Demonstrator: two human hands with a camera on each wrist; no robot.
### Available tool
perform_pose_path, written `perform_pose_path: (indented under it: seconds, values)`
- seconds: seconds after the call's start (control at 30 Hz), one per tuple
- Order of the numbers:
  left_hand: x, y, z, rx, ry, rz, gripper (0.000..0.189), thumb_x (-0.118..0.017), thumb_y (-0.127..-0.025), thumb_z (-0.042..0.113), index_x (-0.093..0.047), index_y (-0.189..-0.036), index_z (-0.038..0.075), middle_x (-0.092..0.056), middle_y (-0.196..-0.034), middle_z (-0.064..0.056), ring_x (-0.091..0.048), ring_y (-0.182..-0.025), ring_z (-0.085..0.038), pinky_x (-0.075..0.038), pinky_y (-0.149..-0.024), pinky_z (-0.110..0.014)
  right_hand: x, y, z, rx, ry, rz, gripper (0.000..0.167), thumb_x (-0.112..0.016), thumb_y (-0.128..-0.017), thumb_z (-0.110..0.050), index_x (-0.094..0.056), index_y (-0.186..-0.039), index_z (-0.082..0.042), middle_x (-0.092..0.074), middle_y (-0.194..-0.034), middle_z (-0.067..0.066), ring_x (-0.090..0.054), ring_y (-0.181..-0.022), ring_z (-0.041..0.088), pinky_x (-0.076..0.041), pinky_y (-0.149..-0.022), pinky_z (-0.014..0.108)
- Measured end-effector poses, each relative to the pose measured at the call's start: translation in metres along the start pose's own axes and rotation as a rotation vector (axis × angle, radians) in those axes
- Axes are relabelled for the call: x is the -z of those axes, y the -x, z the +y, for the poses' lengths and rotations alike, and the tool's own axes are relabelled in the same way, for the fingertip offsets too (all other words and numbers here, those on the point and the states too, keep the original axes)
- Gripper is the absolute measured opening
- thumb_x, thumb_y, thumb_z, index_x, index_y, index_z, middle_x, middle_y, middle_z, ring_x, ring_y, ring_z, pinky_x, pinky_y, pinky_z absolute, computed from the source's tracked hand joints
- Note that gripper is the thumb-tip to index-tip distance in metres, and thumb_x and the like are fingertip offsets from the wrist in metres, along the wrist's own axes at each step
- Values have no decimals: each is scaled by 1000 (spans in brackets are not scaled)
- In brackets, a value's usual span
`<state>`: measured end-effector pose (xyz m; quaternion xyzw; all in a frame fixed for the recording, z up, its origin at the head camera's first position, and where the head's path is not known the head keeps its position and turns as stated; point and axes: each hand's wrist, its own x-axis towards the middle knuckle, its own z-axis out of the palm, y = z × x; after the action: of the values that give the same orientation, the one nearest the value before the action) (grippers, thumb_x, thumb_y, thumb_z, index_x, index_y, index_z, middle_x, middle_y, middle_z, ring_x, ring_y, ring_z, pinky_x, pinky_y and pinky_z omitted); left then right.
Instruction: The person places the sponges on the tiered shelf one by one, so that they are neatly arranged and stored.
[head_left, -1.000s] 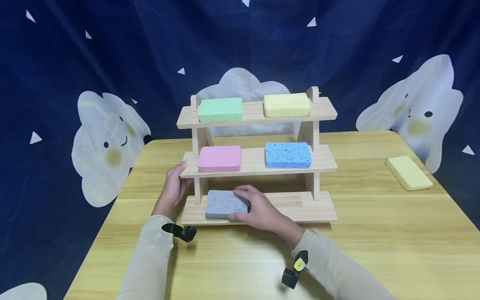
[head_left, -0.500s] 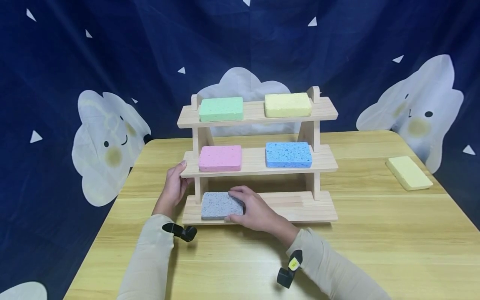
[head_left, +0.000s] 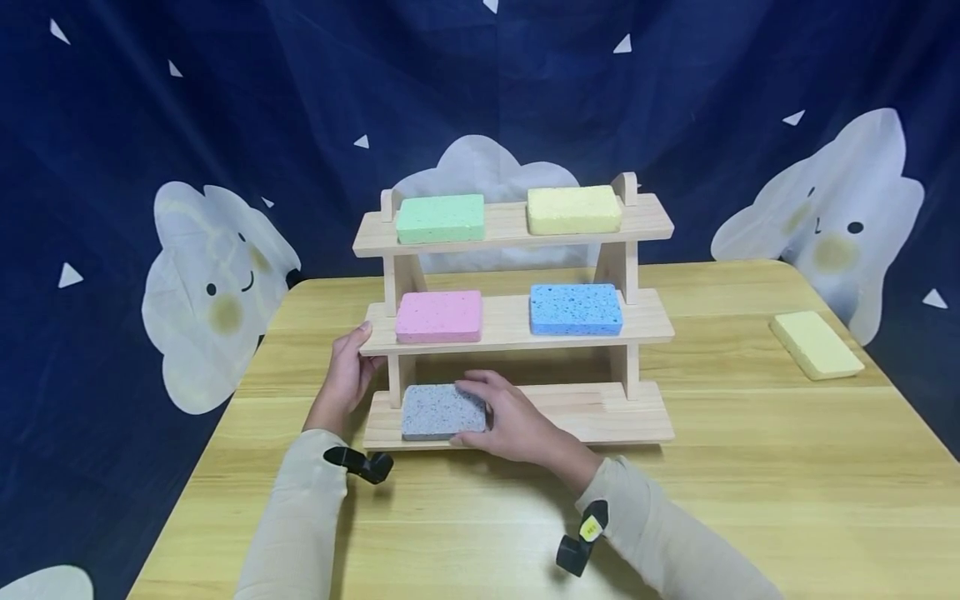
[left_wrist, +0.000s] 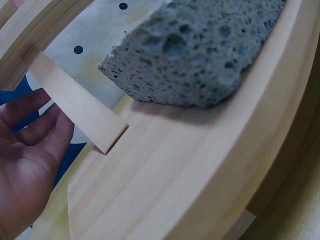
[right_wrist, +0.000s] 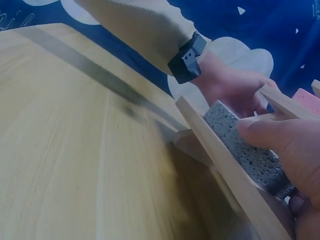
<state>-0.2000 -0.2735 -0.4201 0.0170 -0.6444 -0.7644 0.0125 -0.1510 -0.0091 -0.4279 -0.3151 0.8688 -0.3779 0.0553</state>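
A grey speckled sponge (head_left: 438,412) lies flat at the left of the bottom tier of a three-tier wooden display shelf (head_left: 508,321). My right hand (head_left: 521,423) pinches its right end, thumb along the front edge and fingers over the top and back. The left hand (head_left: 347,371) holds the left end of the middle tier, thumb on top and the other fingers underneath. Seen from the left wrist, the sponge (left_wrist: 195,55) sits on the bottom board (left_wrist: 165,150), and the left fingers (left_wrist: 62,132) curl beside the upright.
Above, a pink sponge (head_left: 438,317) and a blue sponge (head_left: 575,309) lie on the middle tier. The top tier bears a green sponge (head_left: 441,218) and a yellow sponge (head_left: 573,210). Another yellow sponge (head_left: 817,345) lies on the wooden table (head_left: 750,467) at the right.
The right hand has slid the grey sponge a little left along the bottom tier, and both have stayed nearly still over the last half second. The left hand keeps its place.
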Motion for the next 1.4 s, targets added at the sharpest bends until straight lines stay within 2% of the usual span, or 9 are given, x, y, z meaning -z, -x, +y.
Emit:
perform_pose_path:
  seconds: [0.37, 0.5, 0.63, 0.93, 1.23, 1.4]
  values:
    - [-1, 0, 0, 11, -16, 5, 54, -34, -101, 29, -35, -139, -10, -57, -108, 0, -61, -97, -7, -49, -94, -28, 16, 18, 12, -41, -31, 45, 78, -78, -73, -44, -49, -137, -10, -43, -143, 8, -42, -130, 29, -35, -107, 47]
    - [-1, 0, 0, 6, 7, 5, 53, -34, -101, 28, -35, -138, -11, -59, -104, 2, -61, -95, -7, -51, -90, -26, 24, 27, 19, -51, -35, 75, 77, -78, -73, -43, -48, -137, -12, -44, -142, 7, -43, -130, 29, -34, -108, 47]
    - [-1, -1, 0, -3, 21, -2, 53, -34, -102, 27, -34, -138, -12, -60, -103, 3, -62, -94, -7, -51, -87, -24, 34, 37, 27, -68, -36, 105, 76, -78, -74, -42, -49, -137, -14, -47, -140, 6, -45, -128, 28, -35, -107, 46]
    - [-1, 0, 0, -1, 20, 0, 54, -34, -101, 27, -33, -138, -12, -60, -104, 2, -62, -95, -7, -51, -89, -26, 52, 59, 43, -105, -27, 171, 68, -78, -76, -36, -52, -134, -10, -52, -134, 8, -49, -124, 27, -38, -106, 45]
    - [-2, 0, 0, 6, 9, 7, 53, -34, -102, 27, -34, -139, -11, -60, -104, 3, -62, -95, -7, -51, -91, -27, 70, 84, 53, -124, 10, 232, 58, -75, -80, -33, -56, -128, -6, -61, -121, 7, -59, -112, 23, -45, -98, 42]
    - [-1, 1, 1, 8, 13, 15, 53, -34, -101, 28, -35, -138, -11, -59, -103, 3, -61, -93, -7, -51, -89, -26, 81, 96, 62, -164, 5, 248, 53, -72, -83, -31, -56, -128, -6, -62, -121, 8, -58, -113, 25, -45, -97, 44]
